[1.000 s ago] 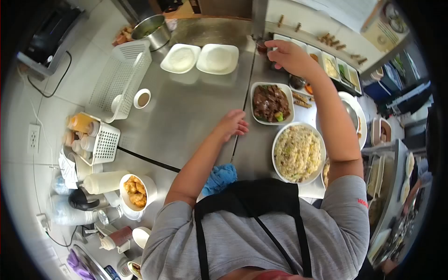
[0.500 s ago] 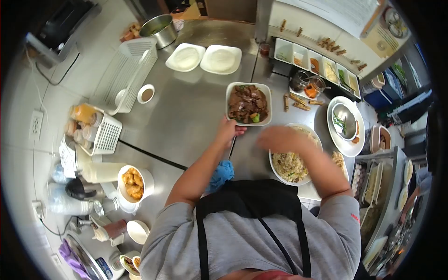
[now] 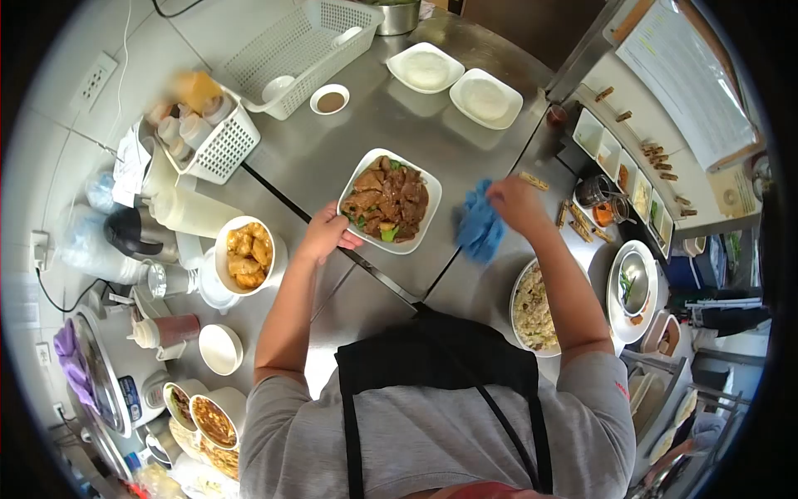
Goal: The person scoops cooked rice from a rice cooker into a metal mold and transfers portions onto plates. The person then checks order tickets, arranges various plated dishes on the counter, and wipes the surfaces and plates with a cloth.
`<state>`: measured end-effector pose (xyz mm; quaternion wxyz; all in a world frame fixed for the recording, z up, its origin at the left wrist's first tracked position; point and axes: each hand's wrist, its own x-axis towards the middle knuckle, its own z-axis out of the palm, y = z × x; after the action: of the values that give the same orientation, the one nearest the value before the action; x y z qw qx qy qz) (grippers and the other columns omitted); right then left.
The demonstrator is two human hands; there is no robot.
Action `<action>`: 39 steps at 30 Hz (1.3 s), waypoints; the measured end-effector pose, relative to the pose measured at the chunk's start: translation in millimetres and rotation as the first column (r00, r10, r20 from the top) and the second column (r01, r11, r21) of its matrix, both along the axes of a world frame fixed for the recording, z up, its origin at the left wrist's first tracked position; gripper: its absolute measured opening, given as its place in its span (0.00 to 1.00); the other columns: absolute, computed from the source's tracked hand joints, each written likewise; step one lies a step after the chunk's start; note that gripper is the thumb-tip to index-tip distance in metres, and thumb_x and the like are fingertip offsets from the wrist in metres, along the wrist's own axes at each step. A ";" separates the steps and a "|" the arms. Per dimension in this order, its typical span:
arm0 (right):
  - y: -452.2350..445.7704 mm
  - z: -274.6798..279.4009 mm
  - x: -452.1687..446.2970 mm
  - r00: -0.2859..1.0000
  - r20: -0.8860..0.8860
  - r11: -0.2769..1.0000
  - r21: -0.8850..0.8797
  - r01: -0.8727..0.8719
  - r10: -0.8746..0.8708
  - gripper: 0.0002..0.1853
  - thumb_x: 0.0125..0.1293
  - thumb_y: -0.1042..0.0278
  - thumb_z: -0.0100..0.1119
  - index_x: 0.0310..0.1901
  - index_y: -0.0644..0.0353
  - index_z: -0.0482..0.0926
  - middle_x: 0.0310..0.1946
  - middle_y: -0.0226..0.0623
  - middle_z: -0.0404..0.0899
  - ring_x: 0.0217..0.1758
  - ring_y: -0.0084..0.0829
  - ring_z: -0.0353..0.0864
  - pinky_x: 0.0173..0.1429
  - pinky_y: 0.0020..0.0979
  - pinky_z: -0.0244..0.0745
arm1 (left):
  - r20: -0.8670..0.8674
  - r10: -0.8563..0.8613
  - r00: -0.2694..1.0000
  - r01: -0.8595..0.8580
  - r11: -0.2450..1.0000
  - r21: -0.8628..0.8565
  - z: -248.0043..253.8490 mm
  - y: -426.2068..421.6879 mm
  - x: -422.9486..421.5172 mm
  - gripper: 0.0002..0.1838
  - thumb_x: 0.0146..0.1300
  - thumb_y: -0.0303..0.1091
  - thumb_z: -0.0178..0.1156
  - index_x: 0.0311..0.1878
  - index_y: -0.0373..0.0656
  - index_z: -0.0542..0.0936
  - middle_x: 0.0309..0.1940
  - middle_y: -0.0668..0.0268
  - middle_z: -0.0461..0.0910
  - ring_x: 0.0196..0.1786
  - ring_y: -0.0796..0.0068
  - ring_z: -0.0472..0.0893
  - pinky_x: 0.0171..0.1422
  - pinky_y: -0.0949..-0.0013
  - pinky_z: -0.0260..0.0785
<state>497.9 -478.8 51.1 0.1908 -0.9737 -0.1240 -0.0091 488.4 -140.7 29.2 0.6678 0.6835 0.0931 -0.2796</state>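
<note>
My left hand (image 3: 326, 234) is closed on the lower left edge of a white square bowl (image 3: 427, 219), thumb at the rim. Cooked sliced meat (image 3: 386, 198) with bits of green vegetable fills the bowl, which is over the steel counter. To its right, my right hand (image 3: 517, 205) has its fingers closed on the upper right end of a crumpled blue cloth (image 3: 480, 226). Beneath my right forearm is a plate of fried rice (image 3: 534, 309), partly hidden by the arm.
Two white dishes (image 3: 426, 68) (image 3: 486, 100) and a sauce cup (image 3: 330, 100) stand farther back. At left are a bottle basket (image 3: 237, 154) and a tub of fried pieces (image 3: 249, 254). Wooden clothespins (image 3: 580, 223) and a metal bowl on a plate (image 3: 617, 309) lie at right.
My view has turned. The bowl of meat, still in my left hand, has moved left. My right hand has gone from above the rice to the blue cloth, which now lies right of the bowl.
</note>
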 end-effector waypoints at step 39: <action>81.6 -45.9 88.3 0.939 -0.315 0.953 0.299 -0.043 0.141 0.05 0.46 0.71 0.53 0.25 0.64 0.74 0.25 0.41 0.76 0.30 0.37 0.75 0.35 0.33 0.69 | -0.106 -0.296 0.949 0.299 0.954 0.015 -15.2 -1.6 41.6 0.23 0.47 0.26 0.41 0.50 0.38 0.66 0.29 0.59 0.75 0.21 0.73 0.77 0.26 0.74 0.73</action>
<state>586.1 -397.2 5.2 0.3485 -0.9162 -0.1330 0.1465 529.9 -142.3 14.1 0.6019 0.6846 0.0276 -0.4102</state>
